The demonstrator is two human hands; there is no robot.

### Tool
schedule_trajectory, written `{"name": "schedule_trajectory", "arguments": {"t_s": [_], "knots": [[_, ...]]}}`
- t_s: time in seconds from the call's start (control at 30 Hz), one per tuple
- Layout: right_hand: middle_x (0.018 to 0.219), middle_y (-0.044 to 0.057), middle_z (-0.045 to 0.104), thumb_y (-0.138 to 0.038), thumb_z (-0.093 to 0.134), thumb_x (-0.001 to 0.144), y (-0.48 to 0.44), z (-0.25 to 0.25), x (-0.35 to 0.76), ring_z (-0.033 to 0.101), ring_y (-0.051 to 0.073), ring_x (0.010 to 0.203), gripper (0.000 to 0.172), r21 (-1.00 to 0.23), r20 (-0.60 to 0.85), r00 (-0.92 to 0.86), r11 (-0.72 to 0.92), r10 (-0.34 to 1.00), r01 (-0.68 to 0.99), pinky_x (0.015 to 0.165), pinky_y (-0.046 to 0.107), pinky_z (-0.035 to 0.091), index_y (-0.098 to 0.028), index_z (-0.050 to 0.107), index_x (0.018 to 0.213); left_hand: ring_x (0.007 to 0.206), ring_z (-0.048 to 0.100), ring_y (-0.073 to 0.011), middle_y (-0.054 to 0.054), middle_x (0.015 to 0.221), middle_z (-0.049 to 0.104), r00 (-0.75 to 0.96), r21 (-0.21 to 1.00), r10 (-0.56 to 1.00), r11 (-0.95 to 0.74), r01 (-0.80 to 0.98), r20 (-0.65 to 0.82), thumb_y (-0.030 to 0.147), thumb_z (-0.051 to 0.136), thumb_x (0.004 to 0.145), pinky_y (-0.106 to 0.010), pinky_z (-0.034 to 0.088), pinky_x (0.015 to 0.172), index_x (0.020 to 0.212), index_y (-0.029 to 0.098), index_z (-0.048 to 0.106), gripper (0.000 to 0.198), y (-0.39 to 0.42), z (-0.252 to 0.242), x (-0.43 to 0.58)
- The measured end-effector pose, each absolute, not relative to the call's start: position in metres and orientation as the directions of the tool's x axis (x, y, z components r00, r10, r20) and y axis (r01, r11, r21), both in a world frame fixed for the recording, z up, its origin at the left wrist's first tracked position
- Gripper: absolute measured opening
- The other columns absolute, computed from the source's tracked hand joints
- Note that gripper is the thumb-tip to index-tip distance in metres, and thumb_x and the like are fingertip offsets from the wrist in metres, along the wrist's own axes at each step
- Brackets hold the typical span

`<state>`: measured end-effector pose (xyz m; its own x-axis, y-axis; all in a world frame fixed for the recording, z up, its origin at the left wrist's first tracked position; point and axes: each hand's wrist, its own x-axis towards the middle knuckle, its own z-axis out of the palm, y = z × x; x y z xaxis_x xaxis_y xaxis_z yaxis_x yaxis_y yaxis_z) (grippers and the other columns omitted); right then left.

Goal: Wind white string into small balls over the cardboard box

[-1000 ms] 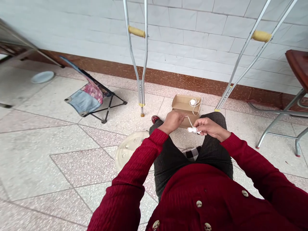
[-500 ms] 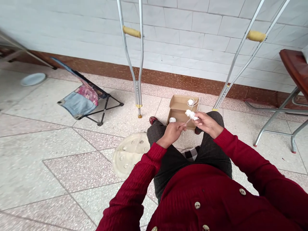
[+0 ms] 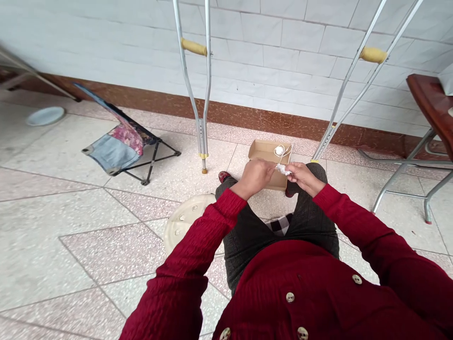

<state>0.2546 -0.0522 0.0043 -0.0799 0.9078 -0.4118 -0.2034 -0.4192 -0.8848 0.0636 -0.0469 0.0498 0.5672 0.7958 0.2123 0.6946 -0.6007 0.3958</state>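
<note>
I sit with my knees in dark trousers below me. A small bundle of white cord [image 3: 283, 169] is held in my right hand [image 3: 300, 177], whose fingers are closed around it. My left hand [image 3: 256, 174] is closed too, pinching the cord right beside the bundle, so both hands meet above my knees. Just beyond them an open cardboard box [image 3: 264, 152] lies on the floor with a white ball of cord [image 3: 279, 150] inside, from which a strand runs toward my hands.
Two metal crutches [image 3: 201, 94] [image 3: 354, 80] lean against the tiled wall. A folding stool [image 3: 120, 144] stands to the left, and a round white lid [image 3: 184, 222] lies by my left leg. A brown table [image 3: 428, 104] with metal legs is at right; a plate [image 3: 45, 115] lies far left.
My left hand has moved up and forward to meet my right hand at the bundle. The bundle is now mostly covered by my fingers.
</note>
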Motion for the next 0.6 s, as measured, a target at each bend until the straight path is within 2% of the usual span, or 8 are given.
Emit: {"name": "schedule_trajectory", "arguments": {"t_s": [0.07,0.17,0.27,0.33,0.4,0.47,0.53,0.6], "knots": [[0.059,-0.003,0.057,-0.02,0.07,0.06,-0.05,0.013,0.253,0.043,0.003,0.044,0.016,-0.869,-0.342,-0.066,-0.343,0.937,-0.358,0.035,0.014,0.024,-0.015,0.056,0.066,0.076,0.062,-0.0178,-0.006,0.077,0.07,0.558,0.467,0.8,-0.59,0.659,0.222,0.025,0.049,0.094,-0.027,0.045,0.074,0.081,0.017,0.071,0.027,-0.059,0.044,0.065],[0.067,-0.003,0.06,-0.02,0.073,0.06,-0.056,0.026,0.253,0.044,0.003,0.048,0.022,-0.803,-0.301,-0.192,-0.357,0.934,-0.478,0.037,0.014,0.026,-0.016,0.06,0.076,0.072,0.064,-0.0159,-0.004,0.076,0.071,0.524,0.598,0.827,-0.529,0.601,0.205,0.027,0.046,0.096,-0.025,0.044,0.071,0.078,0.016,0.07,0.032,-0.073,0.029,0.063],[0.065,-0.004,0.06,-0.019,0.073,0.06,-0.065,0.032,0.258,0.043,0.002,0.045,0.023,-0.791,-0.261,-0.389,-0.427,0.883,-0.438,0.037,0.013,0.027,-0.016,0.062,0.08,0.068,0.064,-0.0141,-0.002,0.074,0.071,0.527,0.71,0.836,-0.465,0.529,0.154,0.026,0.045,0.096,-0.023,0.045,0.068,0.079,0.016,0.071,0.032,-0.075,0.017,0.058],[0.06,-0.004,0.059,-0.02,0.072,0.061,-0.071,0.033,0.263,0.041,0.002,0.042,0.02,-0.815,-0.259,-0.531,-0.477,0.807,-0.328,0.036,0.013,0.027,-0.015,0.062,0.078,0.068,0.064,-0.0143,-0.002,0.074,0.071,0.541,0.721,0.831,-0.455,0.522,0.133,0.024,0.045,0.095,-0.023,0.045,0.068,0.081,0.016,0.072,0.031,-0.071,0.015,0.055],[0.056,-0.003,0.059,-0.021,0.07,0.06,-0.073,0.031,0.267,0.04,0.003,0.039,0.017,-0.837,-0.314,-0.645,-0.524,0.696,-0.158,0.033,0.013,0.024,-0.015,0.063,0.075,0.073,0.065,-0.0155,-0.003,0.077,0.072,0.552,0.683,0.823,-0.48,0.55,0.134,0.022,0.046,0.094,-0.024,0.046,0.071,0.083,0.016,0.072,0.029,-0.064,0.019,0.053],[0.055,-0.002,0.06,-0.02,0.07,0.06,-0.073,0.026,0.269,0.041,0.004,0.037,0.017,-0.841,-0.411,-0.682,-0.54,0.605,0.027,0.03,0.014,0.02,-0.014,0.064,0.074,0.079,0.065,-0.0176,-0.005,0.082,0.073,0.572,0.602,0.806,-0.534,0.594,0.152,0.022,0.049,0.092,-0.027,0.046,0.075,0.085,0.017,0.073,0.025,-0.058,0.029,0.054],[0.05,-0.002,0.058,-0.019,0.07,0.059,-0.069,0.02,0.267,0.041,0.005,0.034,0.015,-0.838,-0.491,-0.608,-0.529,0.624,0.134,0.029,0.015,0.018,-0.014,0.063,0.071,0.08,0.065,-0.02,-0.007,0.08,0.072,0.602,0.476,0.78,-0.602,0.642,0.174,0.023,0.053,0.09,-0.029,0.046,0.077,0.084,0.017,0.073,0.022,-0.054,0.041,0.059],[0.045,-0.003,0.053,-0.019,0.07,0.059,-0.064,0.015,0.264,0.04,0.005,0.033,0.013,-0.848,-0.513,-0.446,-0.513,0.734,0.13,0.029,0.015,0.018,-0.015,0.059,0.064,0.076,0.064,-0.0216,-0.008,0.075,0.07,0.627,0.346,0.757,-0.647,0.68,0.185,0.023,0.053,0.09,-0.031,0.045,0.076,0.079,0.016,0.072,0.023,-0.054,0.051,0.064]]}}
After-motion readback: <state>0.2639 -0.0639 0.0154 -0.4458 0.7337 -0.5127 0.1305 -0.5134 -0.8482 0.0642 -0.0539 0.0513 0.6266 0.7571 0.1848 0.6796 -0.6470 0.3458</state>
